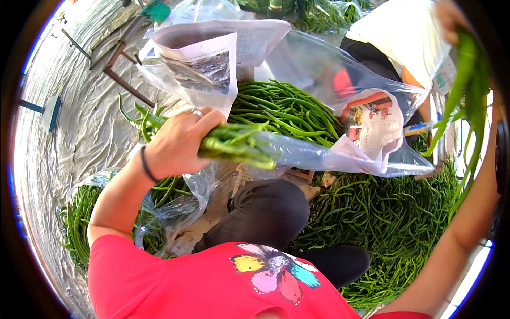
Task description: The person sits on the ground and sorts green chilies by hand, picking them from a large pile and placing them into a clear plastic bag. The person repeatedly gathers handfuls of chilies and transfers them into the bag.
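Observation:
My left hand [178, 143] grips a bundle of long green beans [236, 143] by the middle, held level over my lap. Its far end pokes into a clear plastic bag [319, 154] lined with newspaper [374, 125]. My right arm rises along the right edge; my right hand [451, 16] at the top right holds up another bunch of long beans [467, 90] that hangs down. A ring sits on a left finger and a black band on that wrist.
A heap of loose beans [382, 223] covers the ground on the right. More beans [287, 109] lie in an open paper-lined bag [212, 48] ahead. A filled bag of beans [85, 218] lies at the left on a silver tarp [69, 133]. Another person [393, 48] sits opposite.

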A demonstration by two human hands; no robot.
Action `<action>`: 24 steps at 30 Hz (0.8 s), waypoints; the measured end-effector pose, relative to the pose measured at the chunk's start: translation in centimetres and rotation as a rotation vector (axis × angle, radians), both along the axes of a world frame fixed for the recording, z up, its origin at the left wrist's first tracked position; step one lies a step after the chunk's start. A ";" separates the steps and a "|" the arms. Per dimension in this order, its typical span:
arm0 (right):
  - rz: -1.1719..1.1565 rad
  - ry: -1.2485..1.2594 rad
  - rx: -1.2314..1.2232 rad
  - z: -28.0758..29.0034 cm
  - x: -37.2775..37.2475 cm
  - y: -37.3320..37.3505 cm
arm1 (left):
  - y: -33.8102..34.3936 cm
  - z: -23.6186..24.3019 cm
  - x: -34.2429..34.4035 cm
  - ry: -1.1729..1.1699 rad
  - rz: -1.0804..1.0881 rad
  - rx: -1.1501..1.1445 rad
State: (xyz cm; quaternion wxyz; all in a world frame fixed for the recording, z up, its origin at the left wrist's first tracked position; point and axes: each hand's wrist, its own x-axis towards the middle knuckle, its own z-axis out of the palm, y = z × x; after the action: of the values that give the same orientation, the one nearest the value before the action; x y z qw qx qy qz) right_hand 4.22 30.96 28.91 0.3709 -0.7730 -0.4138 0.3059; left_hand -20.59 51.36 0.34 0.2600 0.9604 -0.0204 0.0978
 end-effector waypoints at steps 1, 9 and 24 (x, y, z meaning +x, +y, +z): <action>0.020 -0.142 -0.133 -2.7 1.2 1.7 | 0.0 0.1 -0.2 -0.030 -0.027 -0.058; 0.314 -0.354 -0.936 -20.0 4.3 10.2 | 2.1 -2.7 -0.6 -0.078 -0.093 -0.268; 0.309 -0.442 -1.072 -29.6 10.7 12.9 | 3.5 -4.0 1.8 -0.044 -0.076 -0.438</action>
State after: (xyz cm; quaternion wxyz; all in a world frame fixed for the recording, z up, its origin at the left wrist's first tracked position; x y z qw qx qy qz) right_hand 14.94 43.91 -0.68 -0.2141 -0.8286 -0.3768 0.3544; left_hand -18.81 54.87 -3.62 0.4652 0.8773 -0.0403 0.1109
